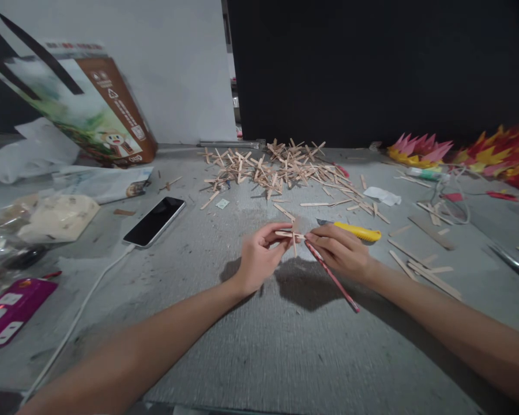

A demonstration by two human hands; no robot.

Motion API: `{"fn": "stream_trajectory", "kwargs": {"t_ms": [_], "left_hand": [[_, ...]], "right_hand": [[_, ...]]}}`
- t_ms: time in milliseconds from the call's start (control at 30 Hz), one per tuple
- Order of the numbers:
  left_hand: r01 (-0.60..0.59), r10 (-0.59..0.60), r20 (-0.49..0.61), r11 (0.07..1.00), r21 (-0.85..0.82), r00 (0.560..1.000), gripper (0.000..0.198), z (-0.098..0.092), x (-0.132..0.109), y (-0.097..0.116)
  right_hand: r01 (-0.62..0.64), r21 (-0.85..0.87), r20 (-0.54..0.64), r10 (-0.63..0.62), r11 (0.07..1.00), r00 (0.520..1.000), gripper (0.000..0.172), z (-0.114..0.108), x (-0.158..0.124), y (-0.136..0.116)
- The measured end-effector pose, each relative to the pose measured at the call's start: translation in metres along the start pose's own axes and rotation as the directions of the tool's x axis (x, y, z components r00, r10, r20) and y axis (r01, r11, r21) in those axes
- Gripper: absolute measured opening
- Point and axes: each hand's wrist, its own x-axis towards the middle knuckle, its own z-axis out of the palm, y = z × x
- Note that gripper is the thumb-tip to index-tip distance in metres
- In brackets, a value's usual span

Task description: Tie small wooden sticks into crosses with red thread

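Between my hands is a small cross of wooden craft sticks (293, 243), raised a little above the grey table. My left hand (259, 256) has its fingers and thumb closed around the left side of this cross. At the other end, the fingertips of my right hand (341, 251) pinch the tip of the horizontal stick. A red patterned pencil (335, 279) slants down from below my right fingers; whether those fingers also grip it, I cannot tell. Just behind my right hand lies a yellow utility knife (358, 231), its blade pointing left.
A heap of crossed craft sticks (281, 167) lies at the back. Loose sticks (432, 279) are on the right, near folded paper pieces (421, 151). A phone (154, 222) with a white cable (84, 308) and a carrier bag (108, 115) occupy the left.
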Motion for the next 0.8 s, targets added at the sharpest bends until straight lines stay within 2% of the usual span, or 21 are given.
{"fn": "stream_trajectory", "kwargs": {"t_ms": [200,367,533,700,800], "left_hand": [[-0.108,0.106,0.02,0.987,0.12,0.994,0.034,0.0,0.001,-0.001],[-0.192,0.192,0.022,0.957,0.216,0.981,0.025,-0.001,0.0,-0.003],[-0.148,0.149,0.009,0.974,0.174,0.989,0.03,-0.002,0.0,-0.003],[-0.071,0.071,0.002,0.995,0.07,0.998,0.029,-0.001,0.002,-0.003],[-0.023,0.024,0.034,0.999,-0.022,0.999,0.033,0.0,0.002,-0.002]], "right_hand": [[-0.031,0.074,-0.043,0.034,0.997,0.998,0.038,0.004,0.004,-0.003],[-0.027,0.089,-0.054,0.032,0.996,0.998,0.038,0.004,0.006,-0.003],[-0.018,0.089,-0.067,0.024,0.996,0.997,0.043,0.002,0.004,0.002],[0.01,0.076,-0.053,-0.006,0.997,0.999,0.049,0.001,-0.001,0.008],[0.007,0.08,-0.052,-0.003,0.997,0.999,0.051,0.003,-0.002,0.008]]}}
